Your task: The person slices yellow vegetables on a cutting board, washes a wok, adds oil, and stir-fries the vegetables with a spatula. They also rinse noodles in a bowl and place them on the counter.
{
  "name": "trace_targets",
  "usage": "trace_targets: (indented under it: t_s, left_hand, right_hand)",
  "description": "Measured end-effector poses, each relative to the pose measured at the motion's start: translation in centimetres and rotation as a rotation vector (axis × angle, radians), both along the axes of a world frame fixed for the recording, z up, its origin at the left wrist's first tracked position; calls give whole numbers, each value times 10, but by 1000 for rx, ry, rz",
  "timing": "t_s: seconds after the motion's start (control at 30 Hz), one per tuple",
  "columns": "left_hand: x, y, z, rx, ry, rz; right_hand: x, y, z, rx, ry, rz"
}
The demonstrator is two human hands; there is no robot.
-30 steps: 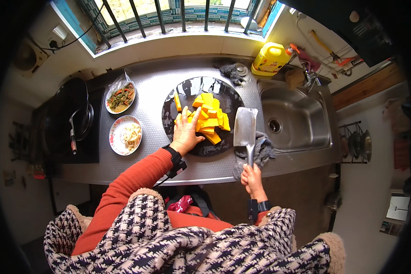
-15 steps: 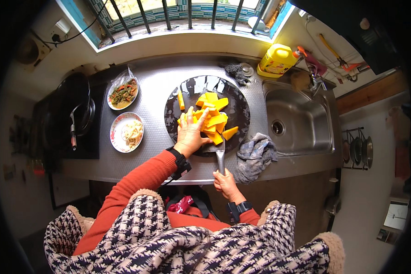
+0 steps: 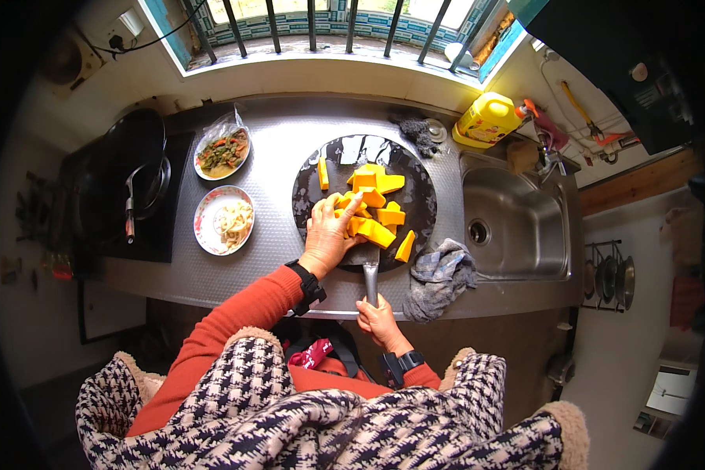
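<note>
A pile of orange-yellow pumpkin pieces (image 3: 378, 183) lies on a round black cutting board (image 3: 419, 200). My left hand (image 3: 325, 239) cups the near left side of the pile, its fingers curled over several pieces. In my right hand (image 3: 381, 323) is the grey handle of a cleaver (image 3: 370, 280), gripped at the counter's front edge. Its blade lies low at the board's near edge, partly hidden by my left hand and the pumpkin. One pumpkin stick (image 3: 323, 173) sits apart at the far left of the board, and another slice (image 3: 405, 246) at the near right.
Left of the board stand a plate of cooked vegetables (image 3: 222, 153) under plastic wrap and a bowl of pale food (image 3: 211, 205). A crumpled grey cloth (image 3: 439, 282) lies by the steel sink (image 3: 525, 227). Behind are a yellow jug (image 3: 483, 120) and a dark scrubber (image 3: 417, 136).
The upper pumpkin pieces have shifted, and the near right slice has turned more upright. My left fingers have drawn closer in over the pile. The cleaver stays in my right hand.
</note>
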State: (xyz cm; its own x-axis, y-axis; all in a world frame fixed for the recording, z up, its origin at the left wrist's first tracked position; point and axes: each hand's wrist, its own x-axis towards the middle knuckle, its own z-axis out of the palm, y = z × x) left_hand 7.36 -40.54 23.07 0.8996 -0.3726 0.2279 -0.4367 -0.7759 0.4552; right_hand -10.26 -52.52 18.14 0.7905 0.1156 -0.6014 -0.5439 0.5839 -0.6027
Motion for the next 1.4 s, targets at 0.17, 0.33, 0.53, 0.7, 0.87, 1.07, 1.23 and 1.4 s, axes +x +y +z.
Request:
trace_targets:
  t_s: [0.17,0.33,0.53,0.7,0.87,1.07,1.23,1.4]
  left_hand:
    - [-1,5,3,-17,-53,4]
    - [1,14,11,-63,-93,-1]
    - [3,37,24,-98,-102,7]
    - [10,70,38,-111,-110,22]
    - [32,119,65,-140,-140,75]
    - [72,223,106,-184,-251,185]
    - [107,317,118,-105,-291,354]
    - [131,411,107,-119,-341,439]
  right_hand:
    - [-1,6,7,16,-41,-15]
    - [1,15,16,-33,-61,-19]
    - [5,33,24,-84,-80,-1]
    - [12,60,41,-85,-75,18]
    - [42,101,69,-130,-87,48]
    - [110,180,105,-145,-145,211]
    - [176,254,115,-171,-207,382]
    - [218,333,119,-136,-231,510]
